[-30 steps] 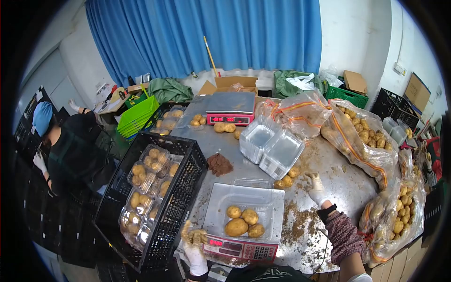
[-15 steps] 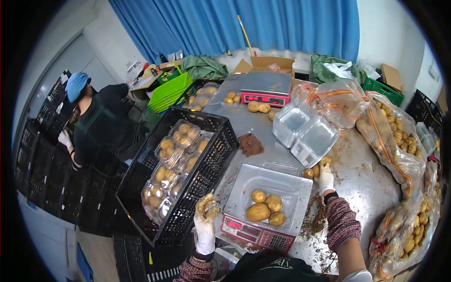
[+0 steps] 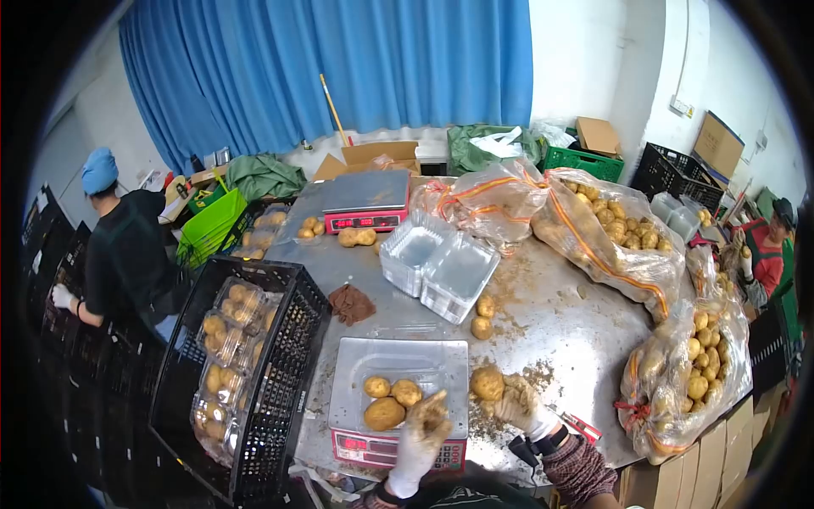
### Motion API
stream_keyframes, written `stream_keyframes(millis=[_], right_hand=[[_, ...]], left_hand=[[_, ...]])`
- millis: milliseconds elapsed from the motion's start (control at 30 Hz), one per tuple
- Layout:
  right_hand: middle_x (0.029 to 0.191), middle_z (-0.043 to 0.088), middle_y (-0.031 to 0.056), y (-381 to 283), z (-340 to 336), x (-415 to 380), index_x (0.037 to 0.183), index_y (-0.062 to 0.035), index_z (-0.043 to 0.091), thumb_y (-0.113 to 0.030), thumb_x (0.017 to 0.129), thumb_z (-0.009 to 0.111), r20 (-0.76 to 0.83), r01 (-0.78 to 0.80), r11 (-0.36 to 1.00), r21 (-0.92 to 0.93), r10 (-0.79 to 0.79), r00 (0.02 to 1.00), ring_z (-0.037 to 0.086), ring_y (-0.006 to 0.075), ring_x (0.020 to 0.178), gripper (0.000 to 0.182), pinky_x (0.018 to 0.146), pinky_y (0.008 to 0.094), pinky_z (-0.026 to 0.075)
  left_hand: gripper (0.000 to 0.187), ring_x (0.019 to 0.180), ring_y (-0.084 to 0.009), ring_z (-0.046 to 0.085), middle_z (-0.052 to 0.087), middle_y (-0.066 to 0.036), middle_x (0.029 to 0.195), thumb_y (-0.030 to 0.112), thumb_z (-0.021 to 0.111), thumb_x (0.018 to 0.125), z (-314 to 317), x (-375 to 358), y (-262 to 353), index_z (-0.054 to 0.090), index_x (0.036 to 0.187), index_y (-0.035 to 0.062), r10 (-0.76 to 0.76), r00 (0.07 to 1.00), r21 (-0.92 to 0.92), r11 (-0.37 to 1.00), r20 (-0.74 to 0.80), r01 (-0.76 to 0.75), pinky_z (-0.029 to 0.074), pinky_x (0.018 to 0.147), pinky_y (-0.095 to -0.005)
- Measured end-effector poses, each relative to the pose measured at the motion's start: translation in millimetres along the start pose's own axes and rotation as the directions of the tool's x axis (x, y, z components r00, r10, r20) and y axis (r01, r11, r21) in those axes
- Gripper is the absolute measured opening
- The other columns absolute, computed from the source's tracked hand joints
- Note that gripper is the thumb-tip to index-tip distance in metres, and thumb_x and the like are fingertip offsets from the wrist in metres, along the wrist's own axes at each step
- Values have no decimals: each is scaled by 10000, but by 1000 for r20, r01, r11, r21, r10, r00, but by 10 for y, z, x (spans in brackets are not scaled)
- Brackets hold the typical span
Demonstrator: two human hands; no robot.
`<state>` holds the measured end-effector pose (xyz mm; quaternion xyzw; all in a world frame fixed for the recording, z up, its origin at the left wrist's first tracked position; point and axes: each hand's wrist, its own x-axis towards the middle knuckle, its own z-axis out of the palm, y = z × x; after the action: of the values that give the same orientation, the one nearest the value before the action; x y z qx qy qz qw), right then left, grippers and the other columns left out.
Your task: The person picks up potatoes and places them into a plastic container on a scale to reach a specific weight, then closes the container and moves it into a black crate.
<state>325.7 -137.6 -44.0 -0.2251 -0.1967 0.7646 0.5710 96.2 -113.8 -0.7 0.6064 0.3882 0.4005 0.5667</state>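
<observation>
You have room over the metal table [image 3: 555,318] between the clear plastic boxes [image 3: 458,276] and potato bags [image 3: 678,382]. The black crate [image 3: 284,382] blocks left of the scale [image 3: 348,366].

This looks like a produce packing room: a metal bench [image 3: 560,293] strewn with dirt carries two digital scales [image 3: 398,382], nested clear plastic boxes [image 3: 437,263] and big bags of potatoes [image 3: 610,225]. At left, a black crate [image 3: 275,365] holds filled packs [image 3: 225,373], and co-workers stand at both sides.
</observation>
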Motion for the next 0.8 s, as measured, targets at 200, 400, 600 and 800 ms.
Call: stream_keyframes(millis=[200,400,600,800], right_hand=[[1260,500,124,424,207,-186,1381,14,325,-513,953,375,-77,106,823,-557,-179,981,493,194,1131,680,975,343,395],[969,582,112,517,570,-363,1443,-55,185,-457,916,518,-112,-19,550,-835,-136,984,553,154,877,743,754,285,456],[989,642,185,200,782,-159,1300,-66,381,-362,830,666,-46,-13,238,-971,-131,990,647,290,909,625,830,351,513],[1142,579,161,380,1136,529,1092,-34,590,-416,745,692,17,-220,-521,-824,-410,912,581,284,1009,526,890,355,445]], left_hand=[[586,812,-374,636,636,-184,894,454,598,858,378,167,190,469,1234,24,232,971,454,861,53,-230,513,664,-403],[365,741,-383,632,634,-197,753,377,526,922,275,38,-124,592,1001,27,75,996,475,875,52,-91,491,628,-420],[201,574,-152,605,660,-98,748,163,479,960,-244,-82,14,619,932,23,-196,980,-221,958,-46,181,453,454,-279],[205,564,-71,529,628,-66,736,38,518,921,-1093,-84,-8,570,1115,-2,-156,916,-162,982,-369,102,435,533,-186]])
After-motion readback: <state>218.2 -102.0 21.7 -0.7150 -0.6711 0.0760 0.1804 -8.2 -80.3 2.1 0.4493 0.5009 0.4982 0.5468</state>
